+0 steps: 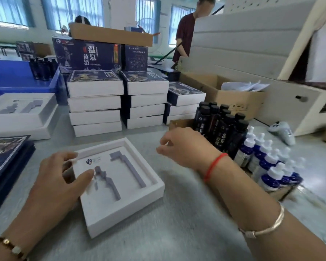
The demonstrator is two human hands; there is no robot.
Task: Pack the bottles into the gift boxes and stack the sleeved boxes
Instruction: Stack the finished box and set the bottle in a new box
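A white gift box [139, 200] lies open on the grey table in front of me, its foam insert showing two empty grey bottle cutouts. My left hand [58, 178] grips the box's left edge, thumb on the insert and fingers over the far-left corner. My right hand [184, 147] hovers above the box's far right corner, fingers loosely curled, holding nothing. Dark tall bottles [220, 127] stand just right of that hand. White-capped blue dropper bottles [271, 166] stand further right. Three stacks of sleeved boxes [119, 102] rise behind the open box.
Another open white box [17, 117] sits at the left, with flat dark sleeves [6, 164] in front of it. Blue crates [23, 76] with bottles stand at the back left. Cardboard cartons [224, 95] and white foam sheets [243, 44] fill the right. A person [186, 32] stands behind.
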